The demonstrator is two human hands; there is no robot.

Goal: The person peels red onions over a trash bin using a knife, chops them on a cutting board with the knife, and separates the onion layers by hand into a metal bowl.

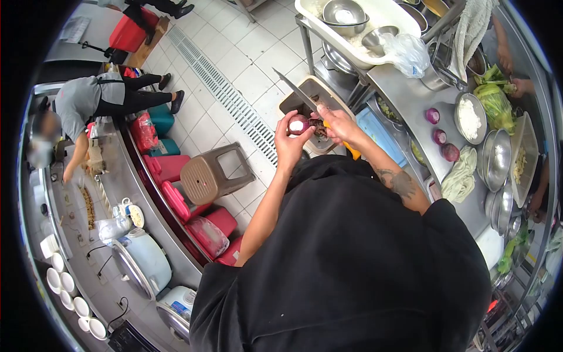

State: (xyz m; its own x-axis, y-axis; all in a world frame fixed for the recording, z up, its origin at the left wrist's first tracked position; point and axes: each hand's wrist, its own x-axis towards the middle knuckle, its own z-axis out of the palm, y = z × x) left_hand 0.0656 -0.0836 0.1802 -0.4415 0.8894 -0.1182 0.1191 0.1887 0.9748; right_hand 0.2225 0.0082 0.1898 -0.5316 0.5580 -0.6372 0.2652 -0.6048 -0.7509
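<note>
A red onion (298,125) with a pale cut face is in my left hand (288,141), the fingers wrapped round it. My right hand (340,125) grips a knife (296,88) by its yellow handle; the long blade points up and to the left, beyond the onion. Both hands are over a beige bin (285,104) that holds dark scraps and peelings. On the steel counter (404,100) to the right lie several more red onions (450,152), beside a metal bowl of chopped white food (469,119) and a pale green cloth (460,176).
A brown plastic stool (202,174) stands left of my arms. At the far left a person (88,105) leans over another counter. Red bins (167,167) line its underside. A white tub (311,12) with metal bowls sits at the top right.
</note>
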